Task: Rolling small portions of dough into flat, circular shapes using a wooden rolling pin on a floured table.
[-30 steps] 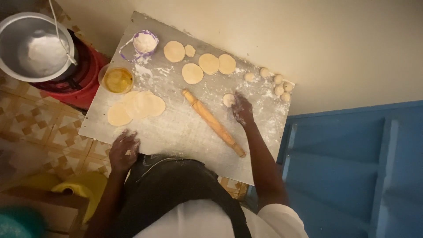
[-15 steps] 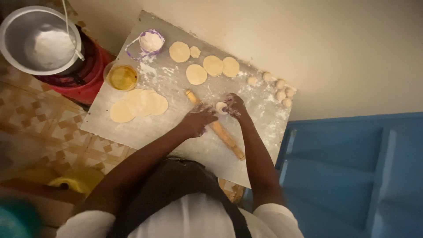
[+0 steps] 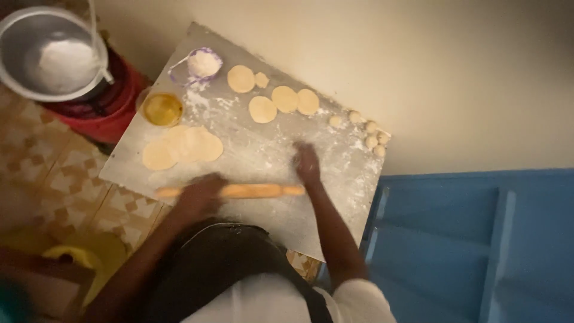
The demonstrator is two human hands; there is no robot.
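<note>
A wooden rolling pin (image 3: 251, 191) lies crosswise on the floured grey board (image 3: 335, 215), close to my body. My left hand (image 3: 200, 194) is closed around its left part and is motion-blurred. My right hand (image 3: 306, 161) rests on the board just above the pin's right end; it is blurred and whatever lies under it is hidden. Thin rolled dough sheets (image 3: 191, 145) overlap at the board's left. Several small flat dough discs (image 3: 262, 109) lie at the far side. Several dough balls (image 3: 372, 134) sit at the far right corner.
A small bowl of flour (image 3: 203, 63) and a cup of yellow oil (image 3: 162, 109) stand at the board's far left. A metal bowl of flour (image 3: 54, 57) sits on a red container (image 3: 113, 113). A blue panel (image 3: 478, 239) is at the right, a yellow stool (image 3: 89, 254) at the lower left.
My left hand came from the board's near left edge to the rolling pin and took hold of it. The pin swung from a diagonal to lying crosswise near me.
</note>
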